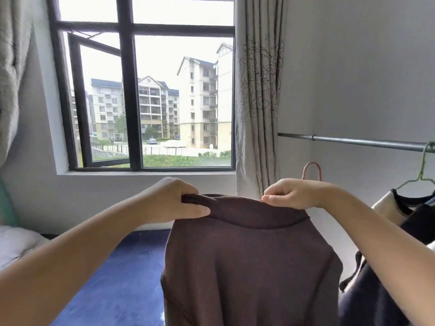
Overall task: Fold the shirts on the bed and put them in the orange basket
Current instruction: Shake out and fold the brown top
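Head view: brown shirt held up in the air, collar at top, body hanging down w/ the blue bed cover under and left of it. Left hand grips the shirt's top left edge, fingers curled over the bunched collar, thumb pressed on the front. Right hand pinches the shirt's top right edge btwn thumb and curled fingers. Right of the shirt: dark garments on a green hanger from a metal rail; pink hanger hook just above the shirt's right shoulder. Window and curtain behind the shirt. Orange basket not in frame.
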### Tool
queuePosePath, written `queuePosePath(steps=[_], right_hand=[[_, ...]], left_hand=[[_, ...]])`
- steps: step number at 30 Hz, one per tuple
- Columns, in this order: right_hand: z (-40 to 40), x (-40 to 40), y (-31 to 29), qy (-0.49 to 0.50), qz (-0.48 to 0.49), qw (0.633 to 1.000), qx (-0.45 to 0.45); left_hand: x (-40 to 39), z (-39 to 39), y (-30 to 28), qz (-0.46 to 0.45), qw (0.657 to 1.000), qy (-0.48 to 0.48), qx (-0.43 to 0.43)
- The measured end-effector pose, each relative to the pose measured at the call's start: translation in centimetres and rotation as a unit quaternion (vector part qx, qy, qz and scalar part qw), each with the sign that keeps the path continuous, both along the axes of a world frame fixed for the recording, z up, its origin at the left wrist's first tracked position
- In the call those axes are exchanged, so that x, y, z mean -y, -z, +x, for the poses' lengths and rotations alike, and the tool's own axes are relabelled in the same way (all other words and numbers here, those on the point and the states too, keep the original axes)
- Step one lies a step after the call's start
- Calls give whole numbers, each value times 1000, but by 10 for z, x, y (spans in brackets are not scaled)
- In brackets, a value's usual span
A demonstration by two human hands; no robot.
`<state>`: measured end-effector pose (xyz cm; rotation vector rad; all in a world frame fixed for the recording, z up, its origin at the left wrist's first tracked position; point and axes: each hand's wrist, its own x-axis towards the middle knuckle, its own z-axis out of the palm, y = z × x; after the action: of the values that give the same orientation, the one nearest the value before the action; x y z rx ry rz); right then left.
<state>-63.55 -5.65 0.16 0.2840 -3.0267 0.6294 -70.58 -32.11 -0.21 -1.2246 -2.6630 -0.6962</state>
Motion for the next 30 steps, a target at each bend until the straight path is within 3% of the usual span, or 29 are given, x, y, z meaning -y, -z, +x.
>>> queuePosePath(steps=[4,9,18,22,24,27,30], right_hand=[[0,-11,6,3,-5,1000,-29],[2,-20,17,21,-46,996,-70],[-3,-29,39,69,-112,990,-46],[-1,-46,44,114,-360,924,-63],[-5,-39,47,119,-386,914,-42],[-18,-6,57,138,-441,886,-29],[-35,21,61,202,-525,821,-96]], left_hand=[[-9,0,7,121,992,-3,26],[-23,-2,26,321,943,-28,78],[-31,-8,36,354,916,-57,180],[-29,-8,43,330,925,-86,170],[-32,-7,43,336,912,-79,222],[-44,-9,37,381,858,-87,334],[-56,-15,41,414,806,-112,408]])
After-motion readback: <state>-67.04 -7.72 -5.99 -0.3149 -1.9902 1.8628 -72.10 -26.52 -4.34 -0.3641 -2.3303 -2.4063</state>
